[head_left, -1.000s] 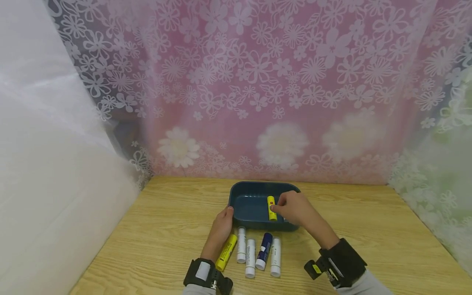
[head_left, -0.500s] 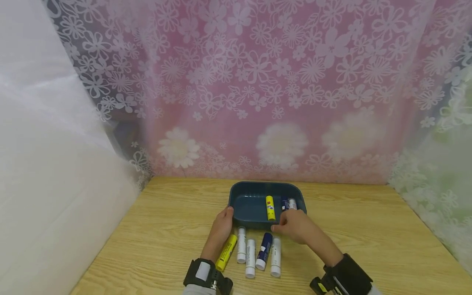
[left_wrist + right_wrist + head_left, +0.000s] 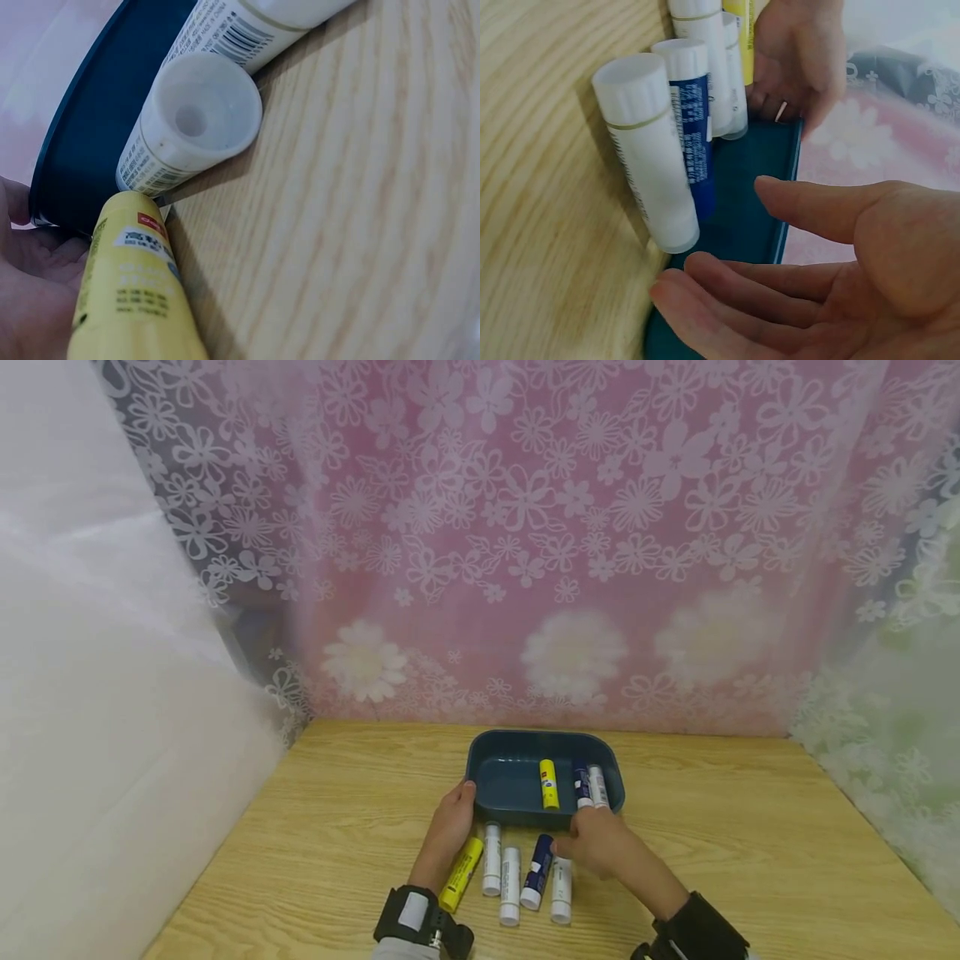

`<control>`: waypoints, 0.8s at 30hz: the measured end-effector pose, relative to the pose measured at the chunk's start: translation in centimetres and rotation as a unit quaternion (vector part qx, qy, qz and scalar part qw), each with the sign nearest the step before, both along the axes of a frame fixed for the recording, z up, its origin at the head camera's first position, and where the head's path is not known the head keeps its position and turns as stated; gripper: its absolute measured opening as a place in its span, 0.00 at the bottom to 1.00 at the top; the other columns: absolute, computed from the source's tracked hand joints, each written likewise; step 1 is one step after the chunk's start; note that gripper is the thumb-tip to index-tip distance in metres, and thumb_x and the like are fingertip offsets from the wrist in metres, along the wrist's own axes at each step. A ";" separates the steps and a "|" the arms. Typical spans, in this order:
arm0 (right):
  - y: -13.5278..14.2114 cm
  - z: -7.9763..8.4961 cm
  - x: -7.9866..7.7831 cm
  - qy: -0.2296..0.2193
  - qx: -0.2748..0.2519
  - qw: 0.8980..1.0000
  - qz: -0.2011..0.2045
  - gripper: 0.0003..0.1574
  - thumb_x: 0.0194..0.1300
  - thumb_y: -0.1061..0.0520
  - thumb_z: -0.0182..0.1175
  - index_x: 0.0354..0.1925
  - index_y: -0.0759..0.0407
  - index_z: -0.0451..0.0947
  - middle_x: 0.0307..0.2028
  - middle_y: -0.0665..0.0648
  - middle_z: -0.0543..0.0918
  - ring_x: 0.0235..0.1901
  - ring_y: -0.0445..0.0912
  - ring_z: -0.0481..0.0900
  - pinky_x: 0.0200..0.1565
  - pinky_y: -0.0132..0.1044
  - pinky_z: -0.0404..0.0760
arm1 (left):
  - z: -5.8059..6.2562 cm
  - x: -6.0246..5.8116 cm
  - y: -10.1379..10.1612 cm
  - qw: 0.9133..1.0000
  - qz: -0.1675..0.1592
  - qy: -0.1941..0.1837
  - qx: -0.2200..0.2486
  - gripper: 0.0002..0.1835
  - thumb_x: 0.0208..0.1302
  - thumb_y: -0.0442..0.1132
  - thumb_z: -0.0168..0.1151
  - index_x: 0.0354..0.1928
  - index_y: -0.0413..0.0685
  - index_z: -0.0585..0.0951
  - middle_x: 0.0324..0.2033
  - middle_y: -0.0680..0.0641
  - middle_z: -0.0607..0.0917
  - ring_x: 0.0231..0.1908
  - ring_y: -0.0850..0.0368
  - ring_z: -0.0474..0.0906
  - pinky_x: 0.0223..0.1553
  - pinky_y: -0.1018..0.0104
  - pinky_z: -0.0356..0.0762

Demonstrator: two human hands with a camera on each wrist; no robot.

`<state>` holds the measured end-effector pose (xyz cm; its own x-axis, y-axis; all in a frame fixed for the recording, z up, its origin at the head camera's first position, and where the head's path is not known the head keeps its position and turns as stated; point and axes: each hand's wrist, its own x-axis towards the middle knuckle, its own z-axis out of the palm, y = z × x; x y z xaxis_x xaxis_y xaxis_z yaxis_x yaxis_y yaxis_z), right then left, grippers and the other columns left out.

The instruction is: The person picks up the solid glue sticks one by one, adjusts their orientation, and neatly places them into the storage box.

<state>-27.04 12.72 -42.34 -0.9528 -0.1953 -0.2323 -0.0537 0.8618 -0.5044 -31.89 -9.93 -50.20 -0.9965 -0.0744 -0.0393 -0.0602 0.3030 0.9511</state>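
My left hand [image 3: 452, 817] grips the left wall of a dark blue dish [image 3: 512, 817], thumb up at the rim. Inside the dish lie a yellow glue stick [image 3: 549, 785], a blue glue stick [image 3: 581, 782] and a white glue stick [image 3: 597, 785]. My right hand [image 3: 602, 842] hovers in front of the dish with nothing held. In the right wrist view its thumb and fingers are parted, fingertips close to a white glue stick [image 3: 649, 157]. In the head view this hand covers that stick's far end. Beside it lies a blue glue stick [image 3: 537, 872].
Left of these on the wooden table [image 3: 315, 852] lie two more white glue sticks [image 3: 510, 887] and a yellow glue stick [image 3: 461, 874], which is beside my left wrist. Behind the table hangs a pink floral curtain [image 3: 465, 643].
My right hand has let go of the yellow glue stick in the dish and come back over the rim toward the sticks on the table. My left hand stays on the dish.
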 end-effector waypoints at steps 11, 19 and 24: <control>-0.6 -0.7 0.0 0.010 0.053 0.999 -0.010 0.23 0.61 0.48 0.73 0.30 0.66 0.78 0.25 0.57 0.77 0.21 0.47 0.78 0.22 0.36 0.74 | 0.1 0.1 0.0 1.000 -0.005 0.004 -0.003 0.29 0.82 0.51 0.39 0.75 0.41 0.66 0.73 0.39 0.69 0.75 0.39 0.59 0.75 0.39 0.56; -0.6 -1.1 0.4 -0.016 0.053 0.998 -0.007 0.24 0.61 0.47 0.73 0.26 0.65 0.77 0.21 0.58 0.77 0.15 0.48 0.80 0.15 0.34 0.77 | 0.1 0.1 0.1 1.000 -0.006 -0.001 -0.001 0.30 0.82 0.52 0.39 0.75 0.43 0.66 0.73 0.40 0.69 0.76 0.39 0.59 0.75 0.39 0.55; -0.7 -1.5 0.4 -0.004 0.054 0.999 0.001 0.24 0.59 0.48 0.74 0.24 0.63 0.76 0.20 0.57 0.76 0.14 0.47 0.79 0.15 0.35 0.78 | 0.2 0.1 0.1 1.000 -0.004 0.000 -0.003 0.29 0.82 0.51 0.39 0.75 0.43 0.66 0.73 0.40 0.69 0.76 0.39 0.59 0.75 0.39 0.55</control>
<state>-26.63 12.02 -43.87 -0.9504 -0.1707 -0.2600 -0.0519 0.9112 -0.4087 -31.76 -9.81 -50.03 -0.9971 -0.0659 -0.0381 -0.0567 0.3095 0.9492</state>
